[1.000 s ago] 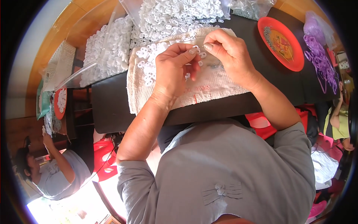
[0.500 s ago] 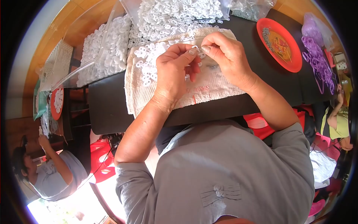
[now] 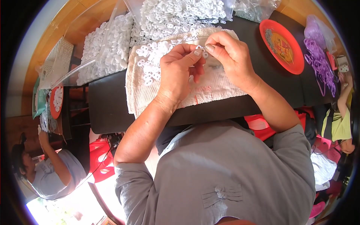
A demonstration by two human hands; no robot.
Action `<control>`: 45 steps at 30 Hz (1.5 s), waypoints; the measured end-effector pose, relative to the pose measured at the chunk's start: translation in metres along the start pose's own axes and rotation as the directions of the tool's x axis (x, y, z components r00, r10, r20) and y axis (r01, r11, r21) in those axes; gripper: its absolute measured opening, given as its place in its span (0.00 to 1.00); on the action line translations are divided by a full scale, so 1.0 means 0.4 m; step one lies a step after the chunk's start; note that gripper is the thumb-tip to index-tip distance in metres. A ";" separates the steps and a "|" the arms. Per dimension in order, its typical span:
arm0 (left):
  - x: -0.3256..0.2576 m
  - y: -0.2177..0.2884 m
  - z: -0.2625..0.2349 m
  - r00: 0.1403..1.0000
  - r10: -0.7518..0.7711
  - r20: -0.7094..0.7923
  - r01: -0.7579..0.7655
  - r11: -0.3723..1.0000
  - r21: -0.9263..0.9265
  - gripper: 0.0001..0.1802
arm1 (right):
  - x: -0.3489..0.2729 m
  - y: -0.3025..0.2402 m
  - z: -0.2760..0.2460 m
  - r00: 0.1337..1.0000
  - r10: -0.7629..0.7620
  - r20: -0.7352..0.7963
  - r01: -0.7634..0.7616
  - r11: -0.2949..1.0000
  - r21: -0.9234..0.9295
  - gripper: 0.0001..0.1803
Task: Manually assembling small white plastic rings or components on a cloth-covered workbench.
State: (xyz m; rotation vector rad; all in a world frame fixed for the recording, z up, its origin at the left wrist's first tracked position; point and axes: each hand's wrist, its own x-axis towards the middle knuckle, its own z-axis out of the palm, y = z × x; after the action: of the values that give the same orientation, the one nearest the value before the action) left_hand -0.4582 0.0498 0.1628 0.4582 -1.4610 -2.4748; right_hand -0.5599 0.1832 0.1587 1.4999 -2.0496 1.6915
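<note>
My left hand (image 3: 180, 69) pinches a small white two-holed plastic piece (image 3: 198, 47) between thumb and forefinger above a cream towel (image 3: 221, 88). Close to its right, the thumb and forefinger of my right hand (image 3: 232, 56) are pressed together near that piece. Whatever lies between the right fingertips is too small to make out. Another white piece shows just below the fingertips. Many loose white pieces (image 3: 152, 56) are spread on the towel left of my left hand.
Clear bins with heaps of white pieces (image 3: 107, 48) stand at the back left. On the dark table (image 3: 108, 108), a red oval tray (image 3: 298, 67) holds small metal bits. Purple straps (image 3: 318, 63) lie at the far right. Other people sit at both sides.
Both hands have shifted very slightly right in the picture, still pinching close together. The person at the left has lowered a hand, and the one at the right has moved an arm.
</note>
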 end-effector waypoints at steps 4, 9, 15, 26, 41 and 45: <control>-0.003 0.001 -0.004 1.000 0.025 0.011 -0.026 0.998 0.057 0.07 | 0.001 -0.003 -0.004 1.000 0.013 0.027 -0.013 1.000 -0.023 0.02; -0.006 0.007 -0.001 1.000 0.030 0.005 -0.031 0.998 0.063 0.07 | 0.005 -0.007 -0.006 1.000 0.008 0.026 -0.008 0.999 -0.032 0.02; -0.005 0.002 -0.002 0.999 0.038 -0.006 -0.038 0.998 0.057 0.07 | 0.005 -0.008 -0.012 0.999 -0.002 0.054 0.003 1.000 -0.020 0.02; -0.013 0.001 0.010 0.998 0.056 -0.013 -0.054 0.992 0.111 0.05 | 0.009 -0.020 -0.026 0.993 0.037 0.111 -0.033 0.999 -0.034 0.02; 0.001 -0.008 -0.001 0.989 0.147 -0.024 -0.144 0.986 0.083 0.03 | 0.007 -0.004 -0.003 0.997 0.029 0.067 -0.031 0.999 0.032 0.02; -0.002 0.013 0.002 0.989 0.145 0.013 -0.145 0.988 0.051 0.06 | 0.010 0.000 -0.021 0.998 -0.023 0.058 0.025 0.999 -0.036 0.02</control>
State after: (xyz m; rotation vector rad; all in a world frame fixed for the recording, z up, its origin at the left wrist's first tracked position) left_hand -0.4576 0.0484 0.1678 0.3374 -1.5086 -2.3344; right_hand -0.5662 0.1873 0.1644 1.5726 -2.0702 1.6116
